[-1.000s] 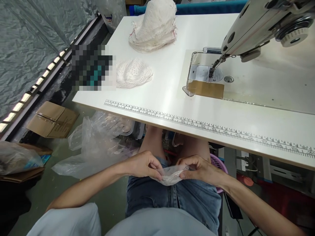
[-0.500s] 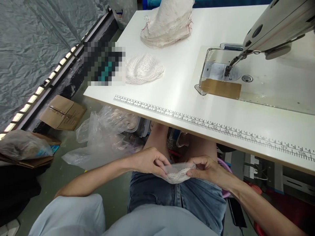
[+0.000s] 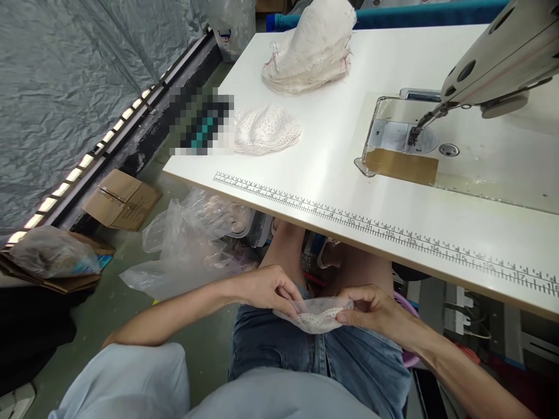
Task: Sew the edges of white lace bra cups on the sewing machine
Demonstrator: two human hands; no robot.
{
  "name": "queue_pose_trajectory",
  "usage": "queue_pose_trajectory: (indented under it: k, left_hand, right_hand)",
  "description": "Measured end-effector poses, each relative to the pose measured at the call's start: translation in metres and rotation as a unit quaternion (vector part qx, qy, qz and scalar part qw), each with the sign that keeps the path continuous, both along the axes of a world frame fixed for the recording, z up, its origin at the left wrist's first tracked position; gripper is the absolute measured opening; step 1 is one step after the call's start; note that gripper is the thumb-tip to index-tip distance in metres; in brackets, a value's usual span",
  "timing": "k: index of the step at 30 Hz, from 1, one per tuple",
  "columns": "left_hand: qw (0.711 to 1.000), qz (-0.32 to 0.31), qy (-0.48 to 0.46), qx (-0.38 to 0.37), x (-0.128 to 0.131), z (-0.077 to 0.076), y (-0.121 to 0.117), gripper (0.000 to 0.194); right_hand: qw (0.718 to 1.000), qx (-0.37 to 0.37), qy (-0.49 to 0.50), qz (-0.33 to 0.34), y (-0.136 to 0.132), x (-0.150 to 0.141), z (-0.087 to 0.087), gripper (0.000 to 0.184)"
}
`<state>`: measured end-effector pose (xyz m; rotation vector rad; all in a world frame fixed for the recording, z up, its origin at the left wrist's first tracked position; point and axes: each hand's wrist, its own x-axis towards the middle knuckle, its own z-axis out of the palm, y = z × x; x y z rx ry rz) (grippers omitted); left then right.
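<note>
Over my lap, both hands grip a small piece of white sheer fabric with lace trim (image 3: 318, 317). My left hand (image 3: 275, 291) pinches its left end, the fingertips partly hidden behind the cloth. At the right end, my right hand (image 3: 371, 307) holds the edge between thumb and fingers. The fabric hangs in a shallow curve between them, with a beaded-looking trim along it. On the table above lie a white lace piece (image 3: 266, 131) and a larger pile of off-white cloth (image 3: 310, 55).
A sewing machine (image 3: 493, 64) stands at the right of the white table (image 3: 323, 169), whose front edge carries a printed ruler (image 3: 349, 218). Clear plastic bags (image 3: 187, 250) and a cardboard box (image 3: 122, 199) sit on the floor at left. A purple basket rim (image 3: 408, 305) shows beside my right leg.
The view has shifted, so the table and machine appear slightly farther right and lower. Both hands keep hold of the fabric, with little change in their grip.
</note>
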<state>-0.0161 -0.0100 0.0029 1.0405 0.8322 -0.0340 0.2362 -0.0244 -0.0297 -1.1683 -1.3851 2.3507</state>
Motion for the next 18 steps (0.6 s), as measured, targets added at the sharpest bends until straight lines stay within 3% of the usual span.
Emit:
queue_pose_trajectory:
  k: [5,9,18]
  left_hand:
    - [0.996,-0.043,-0.037,0.067,0.002,-0.003,0.0,0.036]
    - [0.994,-0.044,-0.013,0.1,0.014,-0.01,0.0,0.032]
    - [0.996,-0.031,0.024,0.075,0.007,-0.013,0.0,0.029]
  right_hand:
    - [1.0,0.003,0.008,0.012,0.0,-0.008,0.01,0.028]
    - [0.999,0.018,-0.008,0.029,0.001,-0.013,0.015,0.033]
    - [0.999,0.039,-0.001,0.037,0.002,-0.01,0.006,0.03]
